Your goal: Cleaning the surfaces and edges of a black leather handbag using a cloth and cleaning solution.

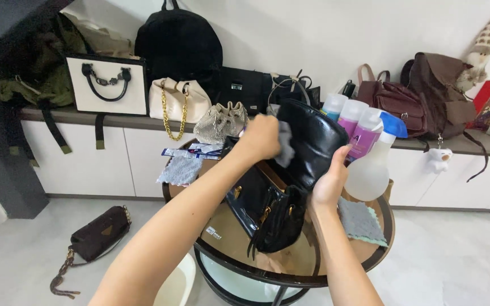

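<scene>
A black leather handbag (282, 187) stands on the round glass-topped bench (381, 252), its flap lifted up and back. The left hand (261, 137) is closed around a small grey cloth (284, 148) and presses it against the inner face of the raised flap. The right hand (331, 182) is open, fingers spread, its palm against the flap's right edge, propping it from the outside. Just right of the bag stand a translucent spray bottle with a blue trigger (371, 164) and, beyond it, two purple-tinted bottles (358, 131). A grey-green cloth (361, 222) lies flat on the bench near the right wrist, and another grey cloth (180, 170) lies at the far left of the bench. Along the far shelf (86, 117) sit a white tote with black handles (108, 85), a cream bag with a gold chain (178, 101), a black backpack (180, 42) and brown leather bags (426, 93). A small dark bag with a chain strap (96, 235) lies on the floor to the left.
</scene>
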